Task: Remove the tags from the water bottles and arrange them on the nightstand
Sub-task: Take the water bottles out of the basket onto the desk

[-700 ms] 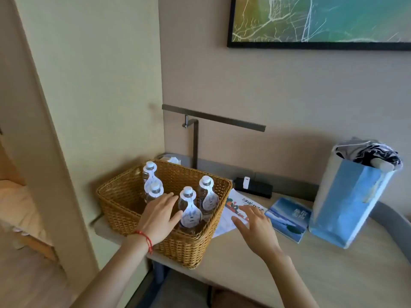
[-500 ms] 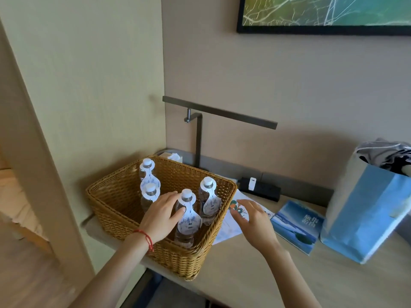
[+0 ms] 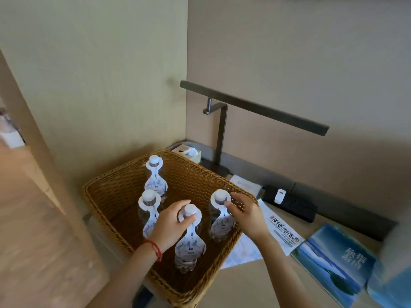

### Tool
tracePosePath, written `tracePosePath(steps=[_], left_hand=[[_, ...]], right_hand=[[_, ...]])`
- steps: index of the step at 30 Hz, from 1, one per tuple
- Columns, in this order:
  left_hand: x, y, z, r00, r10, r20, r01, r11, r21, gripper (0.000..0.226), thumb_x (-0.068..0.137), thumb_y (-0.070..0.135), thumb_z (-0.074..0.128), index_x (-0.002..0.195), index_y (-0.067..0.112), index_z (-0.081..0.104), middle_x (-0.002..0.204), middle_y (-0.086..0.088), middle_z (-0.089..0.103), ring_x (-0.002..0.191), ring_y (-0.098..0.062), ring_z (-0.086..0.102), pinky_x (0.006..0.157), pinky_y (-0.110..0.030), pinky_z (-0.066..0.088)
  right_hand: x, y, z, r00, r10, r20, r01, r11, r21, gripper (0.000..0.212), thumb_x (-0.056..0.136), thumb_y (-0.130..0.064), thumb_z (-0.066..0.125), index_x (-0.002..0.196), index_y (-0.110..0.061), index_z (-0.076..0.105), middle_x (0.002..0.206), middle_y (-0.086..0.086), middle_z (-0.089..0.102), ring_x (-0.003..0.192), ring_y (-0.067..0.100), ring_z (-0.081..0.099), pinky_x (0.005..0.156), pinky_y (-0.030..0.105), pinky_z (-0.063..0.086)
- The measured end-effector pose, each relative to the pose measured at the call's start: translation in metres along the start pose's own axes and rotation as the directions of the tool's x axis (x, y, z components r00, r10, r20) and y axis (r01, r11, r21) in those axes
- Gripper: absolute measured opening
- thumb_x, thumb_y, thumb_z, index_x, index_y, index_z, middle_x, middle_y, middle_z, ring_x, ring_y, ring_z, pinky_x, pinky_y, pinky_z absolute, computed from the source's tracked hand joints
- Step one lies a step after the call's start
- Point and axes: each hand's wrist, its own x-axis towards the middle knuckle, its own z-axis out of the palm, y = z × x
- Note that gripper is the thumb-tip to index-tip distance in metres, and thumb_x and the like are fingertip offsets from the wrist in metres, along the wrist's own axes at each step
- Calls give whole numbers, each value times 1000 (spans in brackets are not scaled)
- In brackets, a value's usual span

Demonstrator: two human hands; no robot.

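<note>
Four clear plastic water bottles with white caps stand upright inside a brown woven wicker basket (image 3: 106, 192) that sits at the corner of the pale wooden desk (image 3: 255, 283). Each bottle has a white paper tag hanging from its neck.

The left hand (image 3: 171, 225) is wrapped around the top of the nearest bottle (image 3: 189, 252), with the thumb on its cap, so it is grasping that bottle. The right hand (image 3: 244, 214) reaches over the basket edge, and its fingertips (image 3: 229, 204) touch the ring of the tag (image 3: 220, 223) on the bottle to the right (image 3: 219, 218). I cannot tell if it is pinching the tag yet.

The bottles look full, so they are likely a bit heavy and the smooth sides may be slippery. The neck just under the cap is the best place to hold one. The tags are thin paper, so they should bend and could rip. It seems best to hold the bottle steady and slide the ring up over the cap.

Two more tagged bottles (image 3: 153, 174) wait at the back left of the basket.
</note>
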Motion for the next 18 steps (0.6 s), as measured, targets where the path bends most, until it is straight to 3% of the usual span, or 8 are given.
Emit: tracePosePath(steps=[3,8,13,18], left_hand=[[7,-6,6,1000,-12,20,12,999,-36,38,79,21,70,115,16,59,114,1,63,105,-8,54,89,-16,39],[11,-14,10,999,-47,19,49,993,-106,26,75,22,74,99,21,64,94,8,67,93,-6,61,79,-19,48],[13,-23,11,995,-89,38,94,982,-164,30,73,21,75,100,26,64,96,10,68,95,-4,61,79,-16,46],[15,-27,12,996,-88,35,93,979,-182,33,72,21,75,103,26,65,97,13,67,95,1,60,77,-10,44]], right_hand=[[17,8,8,999,12,49,-15,999,50,42,85,-36,63,122,-19,57,123,-5,59,107,7,51,87,22,44],[35,17,20,991,13,132,-24,996,86,35,82,-34,66,115,-29,56,107,-19,54,98,-2,50,74,5,36],[44,21,27,985,-13,170,-6,994,110,32,78,-28,72,105,-34,56,102,-25,55,91,-13,50,69,-3,38],[46,21,32,980,-45,193,27,995,92,35,76,-32,73,106,-33,56,102,-25,55,92,-12,51,71,-2,40]])
